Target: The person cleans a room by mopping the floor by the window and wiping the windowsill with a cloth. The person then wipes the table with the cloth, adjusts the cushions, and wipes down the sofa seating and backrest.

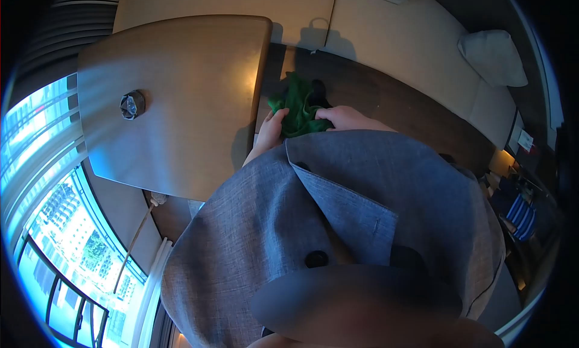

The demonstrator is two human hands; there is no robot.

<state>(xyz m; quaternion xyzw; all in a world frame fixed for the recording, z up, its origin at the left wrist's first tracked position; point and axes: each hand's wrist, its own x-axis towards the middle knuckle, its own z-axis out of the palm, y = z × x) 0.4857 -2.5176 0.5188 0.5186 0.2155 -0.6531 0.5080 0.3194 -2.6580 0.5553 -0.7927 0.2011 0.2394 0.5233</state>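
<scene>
Both of my hands are on a crumpled green cloth [297, 114], held in front of my body just past the right edge of the wooden table. My left hand [272, 131] grips its left side, thumb on top. From the right, my right hand [348, 117] pinches the cloth's other side with bent fingers. The cloth hangs in loose folds, and its lower edge reaches my grey shirt [241, 227]. Behind it, a dark shape shows near the floor, too shadowed to name.
To the left stands a wooden table [181, 149] with a small dark-rimmed glass or ashtray [132, 105] on it. A beige sofa [398, 52] with a cushion [493, 57] runs along the far side. A window [72, 239] is at lower left, and blue striped items [522, 218] lie at far right.
</scene>
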